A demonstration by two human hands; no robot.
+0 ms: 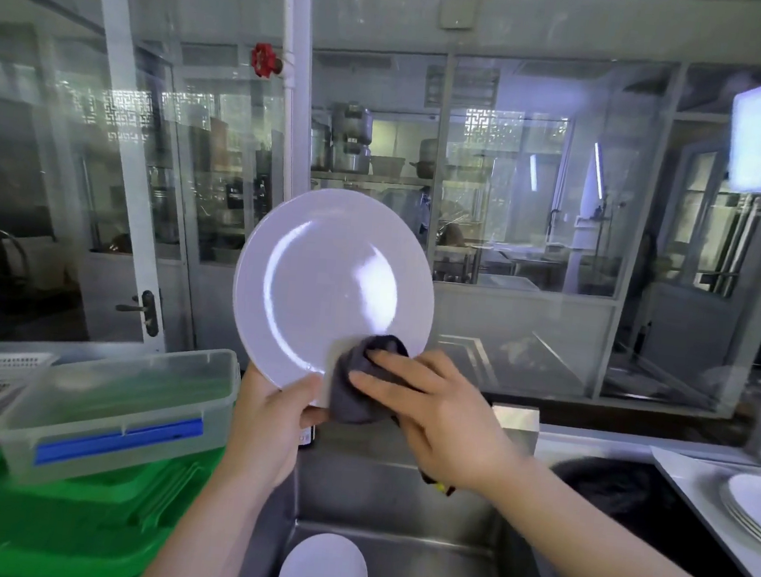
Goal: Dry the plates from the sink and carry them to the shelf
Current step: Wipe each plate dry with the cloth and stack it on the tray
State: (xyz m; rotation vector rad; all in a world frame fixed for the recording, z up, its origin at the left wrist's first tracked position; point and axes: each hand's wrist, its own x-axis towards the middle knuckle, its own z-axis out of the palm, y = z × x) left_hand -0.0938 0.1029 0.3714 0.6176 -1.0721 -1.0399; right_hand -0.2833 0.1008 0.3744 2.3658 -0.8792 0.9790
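A steel sink [400, 511] sits below glass partitions, a small white plate [322, 569] lying flat in it. Above, the left hand [272, 421] pinches a round glossy plate [330, 288] upright by its lower rim (face toward the camera); the right hand [441, 413], fingers straight, presses a dark cloth [361, 378] against it. Stacked plates [759, 510] rest right.

Clear lidded box [119, 408] on green crates [73, 519]
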